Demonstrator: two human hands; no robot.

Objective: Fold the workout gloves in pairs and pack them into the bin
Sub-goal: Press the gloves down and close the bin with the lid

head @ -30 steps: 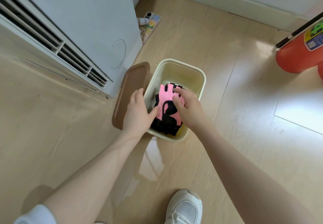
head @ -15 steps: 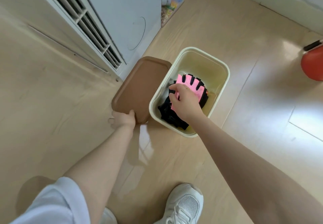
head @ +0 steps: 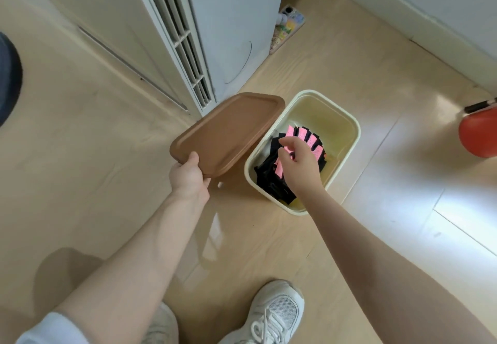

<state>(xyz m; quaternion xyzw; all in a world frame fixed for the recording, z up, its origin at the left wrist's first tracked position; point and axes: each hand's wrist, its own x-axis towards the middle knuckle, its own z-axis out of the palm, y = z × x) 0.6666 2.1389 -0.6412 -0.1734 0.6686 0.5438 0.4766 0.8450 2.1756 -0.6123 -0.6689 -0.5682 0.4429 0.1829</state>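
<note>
A cream plastic bin (head: 347,126) stands on the wooden floor. Pink and black workout gloves (head: 309,135) lie folded inside it, on top of more black gloves (head: 269,179). My right hand (head: 298,163) hovers over the gloves with fingers loosely apart, and I cannot tell whether the fingertips touch the fabric. My left hand (head: 188,179) grips the near corner of the brown lid (head: 228,131), which is lifted and tilted just left of the bin.
A white air-conditioner unit (head: 215,26) stands right behind the lid. A phone (head: 287,28) leans at its base. A red extinguisher (head: 478,134) sits at the right edge. My white sneakers (head: 271,314) are below.
My left hand has left the bin, taken the brown lid by its corner and lifted it off the floor. My right hand has loosened over the gloves.
</note>
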